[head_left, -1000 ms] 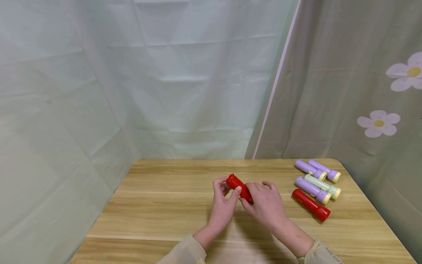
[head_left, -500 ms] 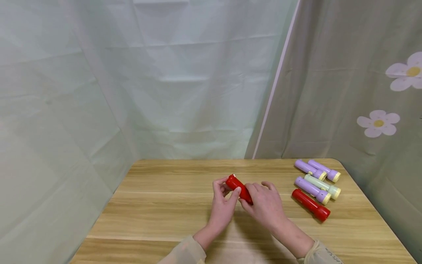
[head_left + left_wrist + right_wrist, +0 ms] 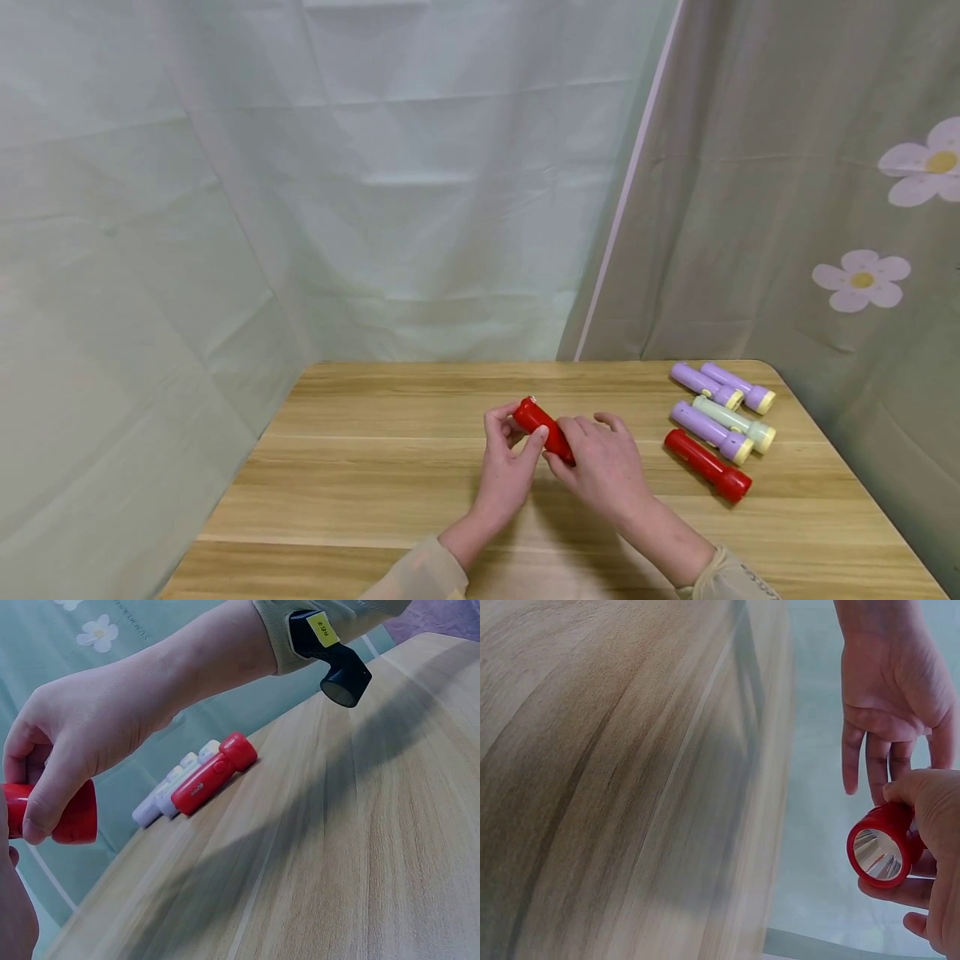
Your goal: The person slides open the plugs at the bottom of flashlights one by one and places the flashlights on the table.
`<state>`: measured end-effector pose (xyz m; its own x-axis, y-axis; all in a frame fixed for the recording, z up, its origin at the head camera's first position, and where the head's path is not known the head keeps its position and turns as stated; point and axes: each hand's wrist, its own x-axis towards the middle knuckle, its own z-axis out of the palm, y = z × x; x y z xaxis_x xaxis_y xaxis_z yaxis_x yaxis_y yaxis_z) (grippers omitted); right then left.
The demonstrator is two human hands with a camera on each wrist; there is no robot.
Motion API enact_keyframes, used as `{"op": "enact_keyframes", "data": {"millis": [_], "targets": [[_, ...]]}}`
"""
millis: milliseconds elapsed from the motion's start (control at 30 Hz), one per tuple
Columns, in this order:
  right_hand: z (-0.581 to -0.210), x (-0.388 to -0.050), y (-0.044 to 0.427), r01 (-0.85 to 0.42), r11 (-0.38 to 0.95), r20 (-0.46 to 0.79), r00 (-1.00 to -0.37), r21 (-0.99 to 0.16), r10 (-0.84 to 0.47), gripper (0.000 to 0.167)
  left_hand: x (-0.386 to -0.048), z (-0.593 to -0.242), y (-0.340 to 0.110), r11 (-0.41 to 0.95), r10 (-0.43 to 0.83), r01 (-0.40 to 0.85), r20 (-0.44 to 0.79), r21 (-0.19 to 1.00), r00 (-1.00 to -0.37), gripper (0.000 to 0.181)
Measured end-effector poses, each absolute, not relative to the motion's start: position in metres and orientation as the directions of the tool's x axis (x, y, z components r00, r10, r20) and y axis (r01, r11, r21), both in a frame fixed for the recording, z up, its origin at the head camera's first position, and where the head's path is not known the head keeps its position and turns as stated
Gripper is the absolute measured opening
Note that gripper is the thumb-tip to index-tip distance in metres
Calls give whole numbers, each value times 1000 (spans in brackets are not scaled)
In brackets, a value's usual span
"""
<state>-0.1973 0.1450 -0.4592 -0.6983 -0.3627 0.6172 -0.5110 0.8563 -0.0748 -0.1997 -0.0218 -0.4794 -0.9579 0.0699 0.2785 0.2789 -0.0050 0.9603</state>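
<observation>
Above the wooden table, both hands hold a red flashlight (image 3: 534,417) at a slant. My left hand (image 3: 506,475) grips its body near the tail, thumb on the near side and fingers behind. Around the head end, my right hand (image 3: 600,467) curls its thumb and fingers. From the right wrist, the shiny reflector in the flashlight's head (image 3: 878,856) shows, with the right hand (image 3: 939,825) on it and the left hand (image 3: 892,690) beyond. In the left wrist view, the right hand (image 3: 90,727) pinches the red head (image 3: 77,817); the tail is out of that frame.
On the table's right lies another red flashlight (image 3: 707,467). Beside it are a pale green flashlight (image 3: 733,423) and several purple ones, including the nearest purple flashlight (image 3: 711,432). Curtains (image 3: 450,208) hang behind the wooden table (image 3: 360,467) and at its sides.
</observation>
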Motion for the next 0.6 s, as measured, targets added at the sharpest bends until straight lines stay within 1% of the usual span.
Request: {"op": "enact_keyframes", "data": {"millis": [600], "targets": [[-459,-197,144,-518,853,617,-693,-65,-373,35,-199,-479,-22,-17,77,244,245,970,-967,50]]}}
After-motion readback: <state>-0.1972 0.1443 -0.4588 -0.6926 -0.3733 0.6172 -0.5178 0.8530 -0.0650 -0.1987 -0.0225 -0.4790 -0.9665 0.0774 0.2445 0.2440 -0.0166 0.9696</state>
